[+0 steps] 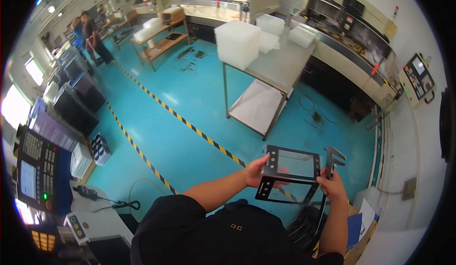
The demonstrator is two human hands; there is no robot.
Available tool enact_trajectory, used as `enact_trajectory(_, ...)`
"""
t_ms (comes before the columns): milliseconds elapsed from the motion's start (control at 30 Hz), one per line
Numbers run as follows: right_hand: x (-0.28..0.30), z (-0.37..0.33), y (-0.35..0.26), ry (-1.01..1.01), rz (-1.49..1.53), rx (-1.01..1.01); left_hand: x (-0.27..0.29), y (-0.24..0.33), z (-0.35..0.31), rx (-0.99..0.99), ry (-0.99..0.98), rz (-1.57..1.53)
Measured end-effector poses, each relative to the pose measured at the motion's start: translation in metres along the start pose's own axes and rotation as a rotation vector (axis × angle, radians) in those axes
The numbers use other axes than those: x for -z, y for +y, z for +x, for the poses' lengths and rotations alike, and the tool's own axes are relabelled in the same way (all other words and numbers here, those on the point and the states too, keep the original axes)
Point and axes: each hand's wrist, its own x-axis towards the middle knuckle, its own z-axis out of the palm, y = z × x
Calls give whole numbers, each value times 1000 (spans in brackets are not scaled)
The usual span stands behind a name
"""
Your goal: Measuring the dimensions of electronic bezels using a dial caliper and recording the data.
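Two clear panels with black borders and small round holes are in front of my body, one above the other. My left hand (256,171) grips the upper panel (295,164) by its left edge, thumb on top and fingers showing behind the glass. Directly below it is the lower panel (288,191), tilted; how it is held is partly hidden. My right hand (332,187) is closed round a caliper (329,159), whose jaws point up and to the right. Its fingers also touch the panels' right edge.
Ahead stands a metal table (280,65) with white foam-like blocks (237,44). Machines line the far and right sides. A control panel (35,170) and a grey cabinet (102,212) are at left. Striped tape (166,104) marks the blue floor. Two people (90,34) stand far left.
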Motion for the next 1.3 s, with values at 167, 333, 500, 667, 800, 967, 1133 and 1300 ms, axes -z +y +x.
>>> enact_trajectory(167,14,29,31,221,-476,335,11,-8,6,47,275,226)
enact_trajectory(333,-22,17,60,288,-582,258,14,-46,40,-373,480,241)
enact_trajectory(500,-64,17,53,276,-68,292,-1,-64,85,-412,424,263)
enact_trajectory(667,-65,7,-1,340,109,222,-22,-54,98,-360,265,156)
enact_trajectory(800,-60,8,-19,333,207,242,-45,-50,105,-346,166,189)
enact_trajectory(967,-53,12,-25,352,352,392,-51,-43,104,-373,55,127)
enact_trajectory(1133,-56,1,-45,295,356,371,-55,-31,94,-427,23,93)
enact_trajectory(1300,-66,-6,-32,253,317,421,-56,-13,71,-676,602,911)
